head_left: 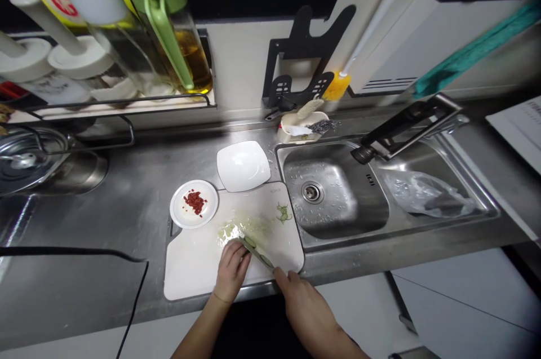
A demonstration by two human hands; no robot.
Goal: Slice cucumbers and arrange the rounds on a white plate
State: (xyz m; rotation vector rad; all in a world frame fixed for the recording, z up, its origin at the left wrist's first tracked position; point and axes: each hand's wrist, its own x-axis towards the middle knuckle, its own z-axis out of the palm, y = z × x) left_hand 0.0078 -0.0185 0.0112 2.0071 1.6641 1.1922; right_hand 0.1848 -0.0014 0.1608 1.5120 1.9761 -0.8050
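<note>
My right hand [302,297] grips the handle end of a knife [258,252], its blade slanting up and left over the white cutting board [186,269]. Thin green slices [249,241], with the look of cucumber, cling to the blade. On the other side of the blade, my left hand [230,271] is closed, fingers curled down at the board. Whatever lies under those fingers is hidden. Wet, pale green residue [230,230] spreads on the board above the hands. Some green trimmings [283,213] lie near its upper right corner.
A small plate [175,212] of red dried berries overlaps the board's upper left. Behind the board sits a white square dish [244,164]. To the right are the sink [338,195], faucet [401,128] and a plastic bag [426,193]. A pot [80,170] stands at left.
</note>
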